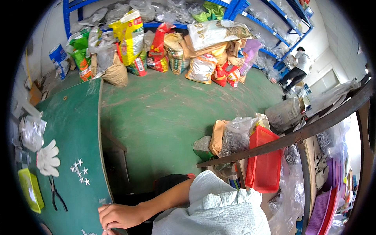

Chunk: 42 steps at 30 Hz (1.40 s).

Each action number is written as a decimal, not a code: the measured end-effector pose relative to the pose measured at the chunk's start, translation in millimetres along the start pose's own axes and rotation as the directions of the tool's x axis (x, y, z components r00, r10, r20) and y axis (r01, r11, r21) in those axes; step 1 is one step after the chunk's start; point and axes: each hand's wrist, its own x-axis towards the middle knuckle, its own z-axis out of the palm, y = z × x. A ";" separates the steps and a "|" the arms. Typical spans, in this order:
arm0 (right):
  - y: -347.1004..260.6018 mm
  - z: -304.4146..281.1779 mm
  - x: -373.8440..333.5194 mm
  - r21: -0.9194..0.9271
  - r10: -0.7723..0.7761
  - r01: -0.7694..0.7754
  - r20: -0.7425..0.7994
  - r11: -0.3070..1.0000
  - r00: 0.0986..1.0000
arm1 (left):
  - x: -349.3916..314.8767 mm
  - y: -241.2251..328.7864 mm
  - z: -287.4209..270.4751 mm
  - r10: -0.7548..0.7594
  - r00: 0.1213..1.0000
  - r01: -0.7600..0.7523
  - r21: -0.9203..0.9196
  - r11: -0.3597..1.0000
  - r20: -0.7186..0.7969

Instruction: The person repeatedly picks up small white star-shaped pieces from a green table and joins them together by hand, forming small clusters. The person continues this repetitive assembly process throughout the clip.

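My right hand (119, 216) rests at the edge of the green table (74, 125), its fingers curled and pressed together. Whatever they hold, if anything, is hidden. Just under it, at the lower edge of the picture, a bit of skin (110, 232) shows, probably fingers of my left hand; the rest is cut off. Several small silvery star-shaped pieces (85, 170) lie loose on the table, and more stars (88, 233) lie beside my hands. Farther left are pliers with dark handles (58, 196), a white work glove (48, 158) and a yellow-green tray (30, 190).
Clear plastic bags (33, 133) lie at the table's left edge. A red plastic basket (264, 164) stands on my right behind a dark metal bar (290, 139). Filled sacks (203, 66) line the far blue shelving (270, 31). Another person (300, 64) stands at the far right.
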 end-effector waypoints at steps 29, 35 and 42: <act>70.5 -85.9 11.4 0.122 0.139 -0.106 -0.305 0.987 0.942 | 79.7 -1.6 101.8 0.040 0.988 -0.075 0.235 0.969 0.150; 64.7 -89.4 19.0 0.166 0.191 -0.151 -0.261 0.974 0.946 | 86.8 -9.0 103.5 0.060 0.985 -0.086 0.162 0.983 0.160; 54.9 -62.6 38.9 0.229 0.265 -0.246 -0.054 0.942 0.963 | 68.0 -26.1 45.9 0.239 0.971 -0.234 0.124 0.964 -0.028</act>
